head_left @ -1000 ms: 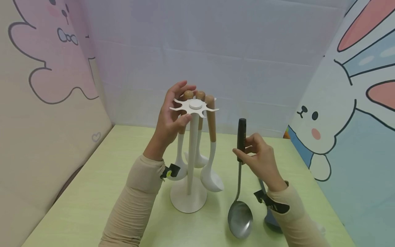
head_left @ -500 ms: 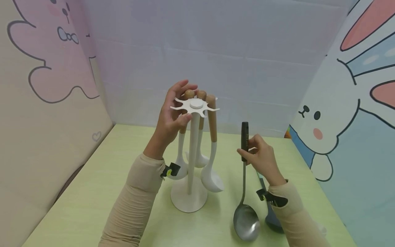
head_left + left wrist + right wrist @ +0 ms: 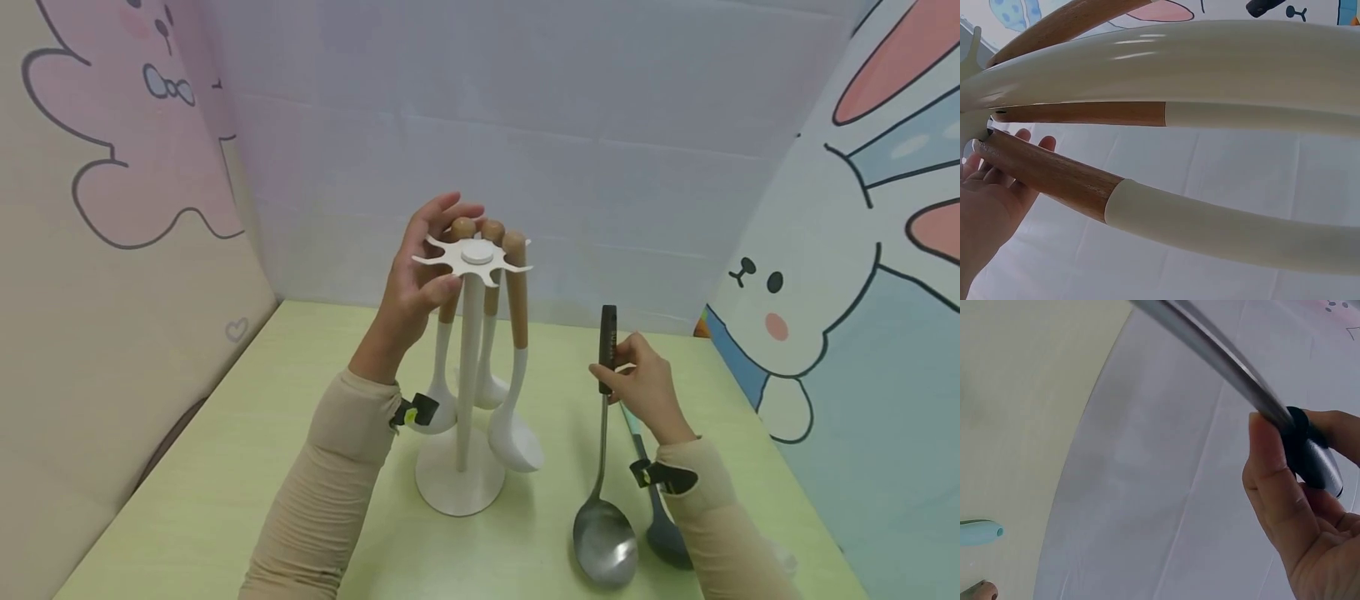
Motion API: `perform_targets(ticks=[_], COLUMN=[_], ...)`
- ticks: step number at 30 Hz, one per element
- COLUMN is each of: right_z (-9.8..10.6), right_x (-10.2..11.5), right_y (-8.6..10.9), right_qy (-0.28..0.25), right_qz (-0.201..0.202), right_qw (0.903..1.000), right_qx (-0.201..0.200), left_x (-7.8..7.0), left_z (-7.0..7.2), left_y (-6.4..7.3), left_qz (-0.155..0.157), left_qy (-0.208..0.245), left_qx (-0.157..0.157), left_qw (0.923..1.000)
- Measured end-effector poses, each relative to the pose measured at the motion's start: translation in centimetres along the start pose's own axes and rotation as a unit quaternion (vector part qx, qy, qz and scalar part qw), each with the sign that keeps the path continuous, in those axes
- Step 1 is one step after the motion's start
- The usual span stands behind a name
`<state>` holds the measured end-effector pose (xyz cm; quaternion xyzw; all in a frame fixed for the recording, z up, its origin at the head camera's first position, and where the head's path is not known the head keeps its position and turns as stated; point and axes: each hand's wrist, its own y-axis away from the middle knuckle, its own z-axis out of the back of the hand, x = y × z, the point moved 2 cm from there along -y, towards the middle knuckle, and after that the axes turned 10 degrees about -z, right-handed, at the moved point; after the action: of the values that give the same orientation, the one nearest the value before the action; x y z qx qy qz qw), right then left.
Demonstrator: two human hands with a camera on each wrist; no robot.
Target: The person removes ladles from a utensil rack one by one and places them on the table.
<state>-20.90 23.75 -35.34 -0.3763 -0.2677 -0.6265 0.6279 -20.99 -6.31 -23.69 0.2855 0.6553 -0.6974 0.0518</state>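
A white utensil rack [image 3: 467, 367] stands upright at the middle of the table, with a star-shaped hook top. Three white utensils with wooden handles hang on it; the front right one is a ladle [image 3: 516, 442]. My left hand [image 3: 412, 283] holds the rack's top from the left, thumb in front, fingers behind a wooden handle [image 3: 1054, 172]. To the right, my right hand [image 3: 648, 387] pinches the black handle [image 3: 1313, 459] of a metal ladle [image 3: 604, 542] between thumb and fingers. This ladle hangs nearly upright, bowl down; whether it touches the table I cannot tell.
Beside the right forearm lies a dark grey utensil [image 3: 666, 533] with a mint-green handle [image 3: 980, 532], partly hidden. A wooden handle end [image 3: 982, 591] shows near it in the right wrist view. A pale cloth wall [image 3: 540, 158] stands behind the table [image 3: 285, 417].
My right hand has moved the metal ladle to the right and slightly down, away from the rack. The left hand stays at the rack's top.
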Motion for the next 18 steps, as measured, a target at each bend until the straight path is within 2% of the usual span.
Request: perform_targets(ticks=[8, 18], right_z=[-0.2, -0.6], right_x=[-1.6, -2.5], right_y=[-0.8, -1.9], right_qy=[0.005, 0.005], right_qz=[-0.017, -0.034], right_qw=[0.9998, 0.9993], right_qx=[-0.001, 0.012], left_x=[0.2, 0.4], left_z=[0.1, 0.3], left_y=[-0.1, -0.2], left_qz=[0.003, 0.003], left_qy=[0.019, 0.034], left_qx=[-0.006, -0.008], left_qw=[0.9998, 0.9994])
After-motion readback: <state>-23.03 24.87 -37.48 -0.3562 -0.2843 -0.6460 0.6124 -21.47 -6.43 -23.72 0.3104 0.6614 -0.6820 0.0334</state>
